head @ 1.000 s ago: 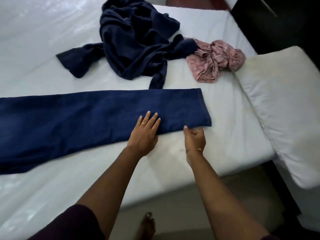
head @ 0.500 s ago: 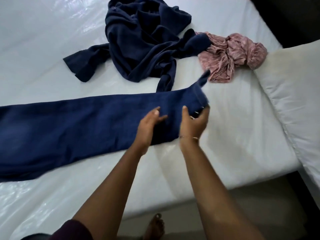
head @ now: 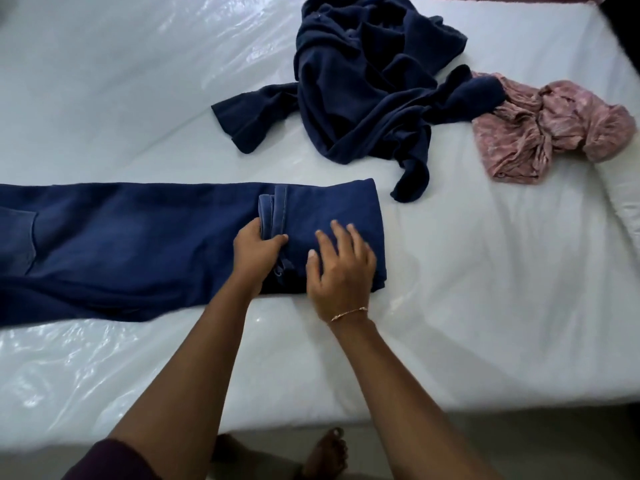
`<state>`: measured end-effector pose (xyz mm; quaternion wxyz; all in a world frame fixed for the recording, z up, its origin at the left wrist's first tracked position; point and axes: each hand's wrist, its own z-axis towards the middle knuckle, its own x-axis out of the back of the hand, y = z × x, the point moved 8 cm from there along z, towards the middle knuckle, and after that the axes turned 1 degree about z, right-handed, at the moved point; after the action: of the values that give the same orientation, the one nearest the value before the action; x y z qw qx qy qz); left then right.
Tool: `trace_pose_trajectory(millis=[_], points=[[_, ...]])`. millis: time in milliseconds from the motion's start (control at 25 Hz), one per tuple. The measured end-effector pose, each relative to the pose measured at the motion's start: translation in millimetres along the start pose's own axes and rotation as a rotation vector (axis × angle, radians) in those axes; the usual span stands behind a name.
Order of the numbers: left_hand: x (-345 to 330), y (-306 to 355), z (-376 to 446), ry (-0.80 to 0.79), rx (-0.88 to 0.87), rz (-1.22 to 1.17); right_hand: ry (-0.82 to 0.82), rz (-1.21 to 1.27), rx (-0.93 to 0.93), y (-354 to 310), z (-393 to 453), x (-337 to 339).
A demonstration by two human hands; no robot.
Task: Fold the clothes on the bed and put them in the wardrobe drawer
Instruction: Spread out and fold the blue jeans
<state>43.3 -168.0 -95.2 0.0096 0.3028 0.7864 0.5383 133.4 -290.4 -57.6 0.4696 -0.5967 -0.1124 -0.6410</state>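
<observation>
Head view: first fold of the jeans (head: 138, 244) on the bed (head: 485, 306); your left hand (head: 258, 252) pinches the hem, right hand (head: 341, 268) presses flat, released. Next, likely roll that folded end leftward beyond your left grip.

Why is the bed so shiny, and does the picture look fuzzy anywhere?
Head view: the bed has a glossy cover that throws back white glare, strongest at the near left and far left; the jeans look sharp, while the top right corner is smeared and dark.
</observation>
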Motion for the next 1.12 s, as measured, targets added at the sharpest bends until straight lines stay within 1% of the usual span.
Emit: trace_pose_trajectory(millis=[40, 80, 120, 160, 200, 240, 280, 320, 360, 440, 480, 560, 600, 640, 680, 720, 760, 800, 840, 880, 920, 960, 1000, 1040, 1080, 1120], points=[[2, 7, -3, 0.059, -0.058, 0.1, -0.099, -0.141, -0.031, 11, 3, -6], [4, 18, -10, 0.126, -0.149, 0.256, -0.245, -0.264, -0.043, 23, 3, -19], [2, 29, -15, 0.181, -0.269, 0.453, -0.401, -0.325, -0.055, 33, 0, -32], [-5, 38, -19, 0.202, -0.404, 0.666, -0.492, -0.312, -0.074, 40, -4, -40], [-16, 44, -21, 0.169, -0.527, 0.87, -0.461, -0.247, -0.093, 42, -1, -38], [-29, 42, -19, 0.086, -0.597, 1.047, -0.296, -0.163, -0.13, 43, 6, -24], [-38, 36, -16, -0.003, -0.619, 1.173, -0.145, -0.099, -0.197, 49, 10, -10], [-44, 26, -11, -0.08, -0.591, 1.234, -0.038, -0.04, -0.291, 58, 12, 1], [-46, 16, -7, -0.141, -0.545, 1.237, -0.053, 0.027, -0.418, 69, 14, 6], [-49, -1, -3, -0.214, -0.5, 1.181, -0.205, 0.175, -0.695, 94, 7, -1], [-49, -5, -2, -0.23, -0.498, 1.154, -0.249, 0.271, -0.812, 100, 5, -1], [-50, -9, 1, -0.261, -0.487, 1.13, -0.216, 0.592, -1.009, 104, 5, -2], [-50, -8, 2, -0.287, -0.482, 1.107, -0.196, 0.743, -1.057, 96, 7, 0], [-50, -6, 3, -0.329, -0.473, 1.062, -0.2, 0.84, -1.083, 83, 10, 2], [-48, -5, 5, -0.383, -0.46, 0.992, -0.204, 0.927, -1.071, 68, 15, 4], [-41, -1, 6, -0.429, -0.436, 0.866, -0.217, 1.002, -1.034, 48, 23, 6], [-31, 4, 8, -0.436, -0.403, 0.693, -0.233, 1.063, -0.974, 26, 31, 9], [-12, 10, 11, -0.38, -0.377, 0.508, -0.249, 1.094, -0.908, 1, 38, 9], [15, 16, 14, -0.25, -0.369, 0.374, -0.267, 1.09, -0.838, -26, 43, 7], [46, 21, 15, -0.083, -0.392, 0.34, -0.284, 1.033, -0.764, -53, 47, 3], [76, 24, 11, 0.07, -0.427, 0.365, -0.299, 0.932, -0.687, -79, 50, -1], [102, 24, 7, 0.185, -0.463, 0.404, -0.325, 0.811, -0.621, -103, 49, -8], [127, 17, 5, 0.26, -0.468, 0.423, -0.369, 0.713, -0.557, -129, 45, -18], [151, 7, 6, 0.296, -0.45, 0.402, -0.43, 0.621, -0.495, -156, 39, -30], [169, -6, 10, 0.295, -0.401, 0.31, -0.503, 0.541, -0.444, -176, 30, -43], [186, -21, 17, 0.263, -0.306, 0.127, -0.597, 0.469, -0.393, -196, 19, -58]])
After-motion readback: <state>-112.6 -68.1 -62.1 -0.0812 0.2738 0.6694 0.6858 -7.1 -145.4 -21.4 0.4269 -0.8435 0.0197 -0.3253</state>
